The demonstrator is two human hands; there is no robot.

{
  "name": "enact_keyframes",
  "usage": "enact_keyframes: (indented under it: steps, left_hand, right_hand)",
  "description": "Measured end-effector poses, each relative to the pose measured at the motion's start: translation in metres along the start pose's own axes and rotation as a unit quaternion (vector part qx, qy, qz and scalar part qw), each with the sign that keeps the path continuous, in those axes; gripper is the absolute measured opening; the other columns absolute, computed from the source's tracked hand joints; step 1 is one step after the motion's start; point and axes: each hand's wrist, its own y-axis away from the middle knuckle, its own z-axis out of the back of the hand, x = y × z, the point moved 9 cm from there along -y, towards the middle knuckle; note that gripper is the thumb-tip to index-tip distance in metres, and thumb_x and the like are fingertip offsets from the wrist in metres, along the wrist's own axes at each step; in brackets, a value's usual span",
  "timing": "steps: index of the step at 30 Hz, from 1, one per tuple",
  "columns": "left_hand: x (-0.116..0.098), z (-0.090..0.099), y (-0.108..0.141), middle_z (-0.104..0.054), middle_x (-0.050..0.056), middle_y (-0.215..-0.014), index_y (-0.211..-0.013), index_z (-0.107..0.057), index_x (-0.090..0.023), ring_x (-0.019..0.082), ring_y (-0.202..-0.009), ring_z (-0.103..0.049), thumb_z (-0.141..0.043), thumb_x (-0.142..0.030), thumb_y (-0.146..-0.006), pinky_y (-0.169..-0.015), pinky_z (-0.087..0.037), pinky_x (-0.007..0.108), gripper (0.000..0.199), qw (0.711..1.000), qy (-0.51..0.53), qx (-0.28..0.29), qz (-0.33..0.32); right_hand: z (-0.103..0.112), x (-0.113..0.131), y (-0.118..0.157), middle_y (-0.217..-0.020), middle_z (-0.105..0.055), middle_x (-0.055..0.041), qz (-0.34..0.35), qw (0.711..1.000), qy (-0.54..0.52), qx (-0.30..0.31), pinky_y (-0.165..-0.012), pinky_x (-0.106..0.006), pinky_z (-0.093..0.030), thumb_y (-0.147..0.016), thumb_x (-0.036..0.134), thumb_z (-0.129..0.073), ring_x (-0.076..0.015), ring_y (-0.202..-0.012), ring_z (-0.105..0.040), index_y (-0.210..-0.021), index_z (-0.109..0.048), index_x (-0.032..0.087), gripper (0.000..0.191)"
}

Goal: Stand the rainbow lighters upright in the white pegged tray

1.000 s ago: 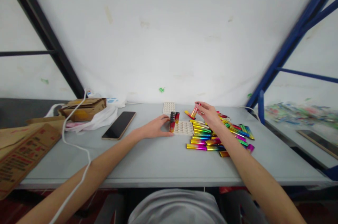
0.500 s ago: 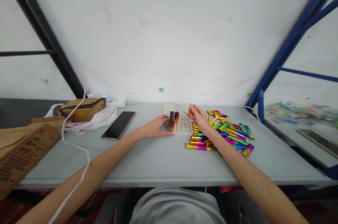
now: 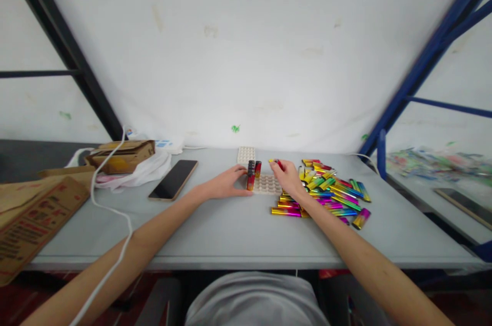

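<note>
A person seated at a pale grey surface (image 3: 230, 233) works with both bare hands near its far middle. The left hand (image 3: 226, 186) rests flat beside a white tray (image 3: 269, 185) of round sockets, its fingers spread loosely and touching the tray's left edge beside three small upright tubes (image 3: 251, 176), dark and red, which stand in the tray's left sockets. The remaining sockets look empty. The right hand (image 3: 286, 177) hovers over the tray's right side with its fingers pinched together on a single red and gold tube (image 3: 277, 163), held above the tray's far right corner and not yet seated. To the right lies a loose heap of shiny rainbow-coloured tubes (image 3: 326, 192), touching and overlapping one another. A second white tray (image 3: 246, 154) sits just behind the first, and it appears empty. A dark phone (image 3: 173, 179) lies to the left, near a cardboard box (image 3: 123, 154) on a white plastic bag; what the box holds cannot be seen. The held tube could slip from so light a pinch, or meet a socket at a tilt and topple. The right forearm lies across the heap's near edge, so a careless sweep could roll tubes toward the edge of the surface. A nudge of the tray might tip the upright tubes.
</note>
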Motion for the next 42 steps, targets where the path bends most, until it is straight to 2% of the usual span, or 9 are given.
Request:
enact_keyframes:
  steps: [4,10,14,17,21,30,35,38,42]
  left_hand:
    - [-0.001,0.0,0.0,-0.054,0.015,-0.142,-0.129,-0.06,-0.017,0.031,-0.133,-0.051,-0.068,-0.063,-0.083,-0.115,-0.038,0.04,0.066,1.0,-0.001,0.001,0.002]
    - [-0.002,0.002,0.001,-0.056,0.014,-0.14,-0.128,-0.061,-0.018,0.031,-0.13,-0.053,-0.07,-0.063,-0.081,-0.113,-0.04,0.041,0.065,1.0,0.006,-0.007,0.001]
    - [0.001,0.001,0.0,-0.056,0.015,-0.14,-0.128,-0.061,-0.017,0.032,-0.13,-0.052,-0.07,-0.062,-0.081,-0.113,-0.04,0.041,0.066,1.0,0.004,-0.005,0.006]
    - [0.001,-0.001,0.0,-0.055,0.016,-0.142,-0.131,-0.059,-0.015,0.032,-0.132,-0.051,-0.07,-0.062,-0.082,-0.115,-0.039,0.04,0.068,1.0,0.001,0.003,0.009]
    - [0.0,0.0,0.0,-0.055,0.015,-0.142,-0.131,-0.059,-0.016,0.031,-0.133,-0.051,-0.069,-0.063,-0.082,-0.116,-0.038,0.04,0.068,1.0,-0.002,0.003,0.007]
    - [0.0,0.0,0.0,-0.055,0.014,-0.142,-0.132,-0.059,-0.018,0.032,-0.133,-0.051,-0.069,-0.063,-0.082,-0.116,-0.038,0.042,0.067,1.0,0.003,0.002,0.0]
    - [0.0,0.001,0.0,-0.056,0.014,-0.141,-0.13,-0.061,-0.019,0.032,-0.131,-0.052,-0.069,-0.063,-0.082,-0.114,-0.04,0.043,0.066,1.0,0.008,-0.007,-0.002]
    - [-0.001,0.002,0.0,-0.056,0.014,-0.14,-0.13,-0.061,-0.018,0.032,-0.13,-0.052,-0.069,-0.063,-0.081,-0.113,-0.041,0.043,0.066,1.0,0.009,-0.01,-0.004]
    - [0.0,0.001,0.0,-0.055,0.015,-0.142,-0.128,-0.061,-0.017,0.032,-0.132,-0.051,-0.069,-0.062,-0.082,-0.115,-0.039,0.043,0.065,1.0,0.002,-0.004,0.001]
  right_hand:
    - [-0.001,0.005,0.002,-0.056,-0.04,0.004,0.01,1.0,0.004,0.022,-0.056,-0.028,-0.028,-0.094,0.057,-0.046,-0.0134,-0.057,-0.039,-0.061,-0.043,0.022,0.048]
    - [-0.005,0.012,0.003,-0.073,-0.058,-0.0003,0.057,0.995,0.021,0.079,-0.061,-0.028,-0.04,-0.101,0.059,-0.039,-0.0167,-0.063,-0.052,-0.089,-0.059,0.024,0.042]
    - [-0.006,0.024,0.004,-0.077,-0.059,-0.0037,0.149,0.976,0.133,0.086,-0.073,-0.03,-0.041,-0.101,0.054,-0.043,-0.0189,-0.075,-0.053,-0.076,-0.056,0.022,0.043]
    - [-0.009,0.023,0.004,-0.064,-0.053,0.0001,0.142,0.972,0.156,0.106,-0.066,-0.029,-0.036,-0.102,0.051,-0.044,-0.0163,-0.062,-0.047,-0.068,-0.052,0.022,0.045]
    - [-0.01,0.018,0.003,-0.066,-0.059,-0.0009,0.123,0.971,0.18,0.101,-0.064,-0.029,-0.034,-0.102,0.049,-0.047,-0.0161,-0.062,-0.05,-0.07,-0.057,0.021,0.044]
    - [-0.039,0.018,0.008,-0.1,-0.069,-0.0133,0.19,0.909,0.336,0.155,-0.083,-0.033,-0.044,-0.105,0.037,-0.047,-0.0237,-0.091,-0.063,-0.101,-0.066,0.016,0.028]
    - [-0.046,0.019,0.009,-0.095,-0.07,-0.0128,0.179,0.889,0.38,0.183,-0.085,-0.033,-0.044,-0.103,0.038,-0.053,-0.0246,-0.093,-0.065,-0.099,-0.068,0.017,0.026]
    - [-0.031,0.021,0.008,-0.093,-0.071,-0.01,0.182,0.911,0.323,0.183,-0.082,-0.03,-0.043,-0.106,0.042,-0.045,-0.0223,-0.089,-0.065,-0.096,-0.067,0.019,0.033]
    - [0.019,0.007,-0.008,-0.094,-0.073,-0.0115,0.13,0.926,0.341,0.095,-0.083,-0.031,-0.042,-0.109,0.036,-0.033,-0.0229,-0.089,-0.067,-0.096,-0.068,0.019,0.04]
